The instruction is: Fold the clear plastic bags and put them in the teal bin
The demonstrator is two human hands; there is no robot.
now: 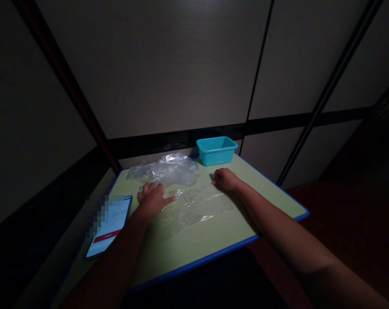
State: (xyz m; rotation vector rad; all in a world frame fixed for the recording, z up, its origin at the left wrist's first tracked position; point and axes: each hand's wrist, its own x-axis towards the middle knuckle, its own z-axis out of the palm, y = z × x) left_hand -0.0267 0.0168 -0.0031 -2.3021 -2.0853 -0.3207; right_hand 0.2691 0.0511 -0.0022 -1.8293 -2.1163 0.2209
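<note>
1. Nearest is a pale yellow-green table (181, 255) with a blue edge, seen from above in a dim room.
2. A phone (115, 223) lies at the table's left side, its screen lit, with a red bar near the bottom.
3. A thin, clear plastic sheet (197, 208) lies flat and slightly wrinkled on the middle of the table, between the person's two forearms.
4. The left hand (153, 201) is palm down at the sheet's left end, fingers spread and thumb stretched to the right, gripping nothing.
5. The right hand (225, 178) is at the sheet's far right corner with fingers curled; whether they pinch the plastic cannot be told.
6. Beyond the left hand sits a crumpled heap of clear plastic (171, 167).
7. Right of the heap, near the far edge, stands an upright turquoise tub (217, 156).
8. Behind everything rise pale cupboard doors (178, 73) with dark strips.
</note>
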